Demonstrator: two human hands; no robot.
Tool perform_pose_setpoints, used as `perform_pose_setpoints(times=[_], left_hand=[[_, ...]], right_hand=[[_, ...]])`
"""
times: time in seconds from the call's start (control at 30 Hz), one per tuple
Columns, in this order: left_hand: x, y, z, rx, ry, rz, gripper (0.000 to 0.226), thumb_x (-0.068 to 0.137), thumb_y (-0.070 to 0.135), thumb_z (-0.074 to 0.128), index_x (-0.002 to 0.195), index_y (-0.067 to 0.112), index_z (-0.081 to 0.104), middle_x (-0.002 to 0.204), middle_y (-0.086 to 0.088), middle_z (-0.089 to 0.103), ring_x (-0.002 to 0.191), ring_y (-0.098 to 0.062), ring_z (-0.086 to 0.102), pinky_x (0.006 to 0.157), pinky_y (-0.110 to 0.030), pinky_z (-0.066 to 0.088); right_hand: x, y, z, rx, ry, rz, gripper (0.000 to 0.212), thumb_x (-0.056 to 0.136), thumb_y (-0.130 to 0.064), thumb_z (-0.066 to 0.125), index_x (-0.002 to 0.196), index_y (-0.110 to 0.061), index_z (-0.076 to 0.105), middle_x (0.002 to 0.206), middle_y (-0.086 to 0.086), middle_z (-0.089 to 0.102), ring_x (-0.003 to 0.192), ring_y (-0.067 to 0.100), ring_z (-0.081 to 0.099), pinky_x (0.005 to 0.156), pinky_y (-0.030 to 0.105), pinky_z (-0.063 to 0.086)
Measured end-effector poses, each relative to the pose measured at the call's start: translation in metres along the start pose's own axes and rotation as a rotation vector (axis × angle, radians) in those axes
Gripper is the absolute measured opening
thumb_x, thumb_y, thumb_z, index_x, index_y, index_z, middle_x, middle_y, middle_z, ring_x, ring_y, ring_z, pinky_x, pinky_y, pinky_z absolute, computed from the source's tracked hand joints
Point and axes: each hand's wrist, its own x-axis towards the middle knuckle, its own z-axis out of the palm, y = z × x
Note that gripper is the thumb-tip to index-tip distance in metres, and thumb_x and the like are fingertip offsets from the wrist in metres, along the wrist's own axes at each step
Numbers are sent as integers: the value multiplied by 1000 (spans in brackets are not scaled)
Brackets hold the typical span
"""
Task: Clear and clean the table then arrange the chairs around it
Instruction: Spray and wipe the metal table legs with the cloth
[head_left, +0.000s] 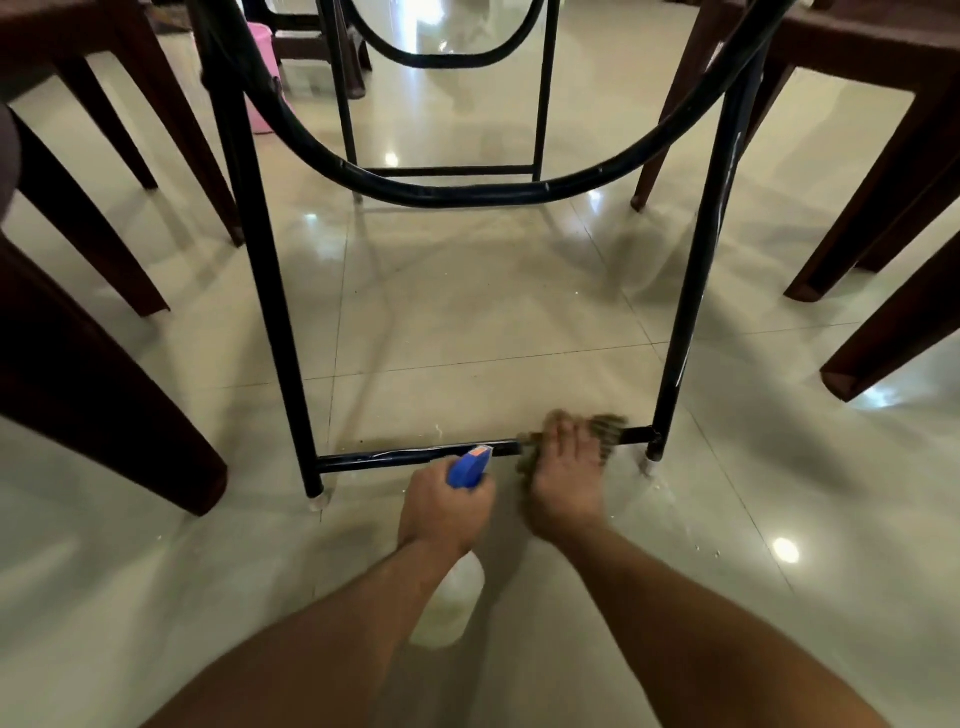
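The grip of the left hand (447, 512) is curled round the neck of a translucent white spray bottle with a blue trigger head (470, 465), held just in front of the low black metal crossbar (405, 456), with the nozzle turned towards the bar. The grip of the right hand (566, 483) is closed on a crumpled grey-green cloth (610, 428), blurred, which is pressed against the crossbar near its right end. The crossbar is joined at both ends to the upright legs of the black tubular bench frame (260, 291), which stands on a glossy cream tiled floor (467, 322). Dark brown plastic chairs (78, 364) are seen well to the left and right of the crossbar. Pale crumbs (701, 545) are scattered on the floor near its right end. Far behind the crossbar, to the left, a pink plastic bucket (260, 67) is partly hidden.
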Motion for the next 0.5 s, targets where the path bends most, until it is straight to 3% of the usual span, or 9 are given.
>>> perform_pose_setpoints(times=[0.1,0.17,0.2,0.27,0.33,0.4,0.5], left_hand=[[7,-5,-20,-35,-61,43,25,89,23,71,68,20,58,59,0,55,55,-18,49,60,-36,54],[9,-8,-31,-14,-60,51,25,89,25,70,68,22,57,60,0,55,57,-19,50,60,-35,52],[10,-9,-36,2,-40,49,29,88,26,69,65,20,54,58,1,51,55,-20,45,57,-33,47],[10,-12,-47,0,-12,34,31,86,27,67,62,17,50,55,2,45,52,-20,38,53,-29,38],[13,-14,-58,-38,-13,17,30,86,26,66,63,17,50,55,2,45,52,-20,39,53,-29,38],[16,-20,-71,-66,6,4,26,86,27,67,67,16,53,57,0,48,54,-22,43,55,-31,43],[24,-31,-88,-92,53,8,24,85,30,68,72,12,59,60,-6,54,57,-25,48,59,-38,50]], right_hand=[[-12,-41,-1,42,-138,-507,78,93,-25,54,159,-16,12,166,6,14,153,24,5,124,40,-6],[-1,-33,-9,62,-153,-587,74,89,-31,57,156,-21,25,160,4,31,150,24,22,125,40,8],[7,-20,-9,70,-103,-507,68,87,-38,56,150,-21,37,153,6,41,144,28,32,124,40,16],[18,10,-13,-59,42,-139,57,86,-48,51,134,-19,55,142,14,49,136,35,41,120,46,25],[18,21,-15,-205,7,215,62,90,-44,47,141,-8,44,150,21,36,144,39,25,121,51,19],[14,-8,-11,-213,-62,329,70,94,-39,41,150,0,25,158,26,19,149,44,7,122,54,9],[8,-85,3,-233,-104,261,65,96,-35,37,149,1,25,156,26,25,146,45,15,121,55,5]])
